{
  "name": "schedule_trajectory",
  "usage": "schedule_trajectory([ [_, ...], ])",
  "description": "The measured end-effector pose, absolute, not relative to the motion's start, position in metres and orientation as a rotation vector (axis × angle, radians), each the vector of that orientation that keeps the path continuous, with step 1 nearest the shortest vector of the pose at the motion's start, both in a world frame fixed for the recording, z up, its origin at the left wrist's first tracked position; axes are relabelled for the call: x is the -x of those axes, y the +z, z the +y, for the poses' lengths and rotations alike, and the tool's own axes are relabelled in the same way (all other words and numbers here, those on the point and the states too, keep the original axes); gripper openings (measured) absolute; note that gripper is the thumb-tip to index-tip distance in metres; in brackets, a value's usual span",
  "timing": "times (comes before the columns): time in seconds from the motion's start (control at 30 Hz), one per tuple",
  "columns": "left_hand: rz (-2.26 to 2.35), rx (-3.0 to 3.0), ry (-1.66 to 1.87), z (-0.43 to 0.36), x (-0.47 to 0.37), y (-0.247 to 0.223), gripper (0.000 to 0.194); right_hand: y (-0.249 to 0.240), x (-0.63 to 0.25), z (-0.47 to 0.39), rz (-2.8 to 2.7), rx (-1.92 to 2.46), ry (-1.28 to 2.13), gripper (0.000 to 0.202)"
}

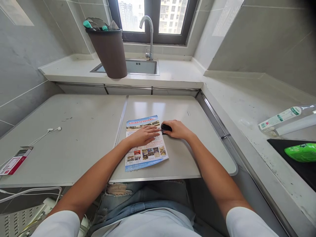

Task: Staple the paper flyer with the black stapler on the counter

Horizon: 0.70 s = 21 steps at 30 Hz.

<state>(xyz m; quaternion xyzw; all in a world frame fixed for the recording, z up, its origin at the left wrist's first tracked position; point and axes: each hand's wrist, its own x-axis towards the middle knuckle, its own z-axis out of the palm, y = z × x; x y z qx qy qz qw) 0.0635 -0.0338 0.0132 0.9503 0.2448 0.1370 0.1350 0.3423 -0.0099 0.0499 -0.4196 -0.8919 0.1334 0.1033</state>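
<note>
A printed leaflet with a blue header, small photos and red text lies on the light table, turned slightly. My left hand rests flat on it with the fingers stretched out to the right. At the leaflet's right edge, my right hand is closed around a small black stapler. The stapler's front end meets the paper's edge, close to my left fingertips. My right palm and fingers cover its back part.
White earphones and a red-and-white box lie on the table's left. A small clear strip is at the far right. Behind stand a brown bin, sink and faucet. A bottle and green packet lie on the right counter.
</note>
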Motion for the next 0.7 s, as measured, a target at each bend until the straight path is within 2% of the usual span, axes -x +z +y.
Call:
schedule_trajectory([
  [0.33, 0.864, -2.757, 0.405, -0.035, -0.063, 0.014, 0.045, 0.056, -0.345, -0.013, -2.751, 1.023, 0.539, 0.027],
  [0.7, 0.669, -2.715, 0.427, -0.039, -0.063, 0.020, 0.048, 0.056, -0.330, -0.020, -2.664, 1.184, 0.436, 0.023],
])
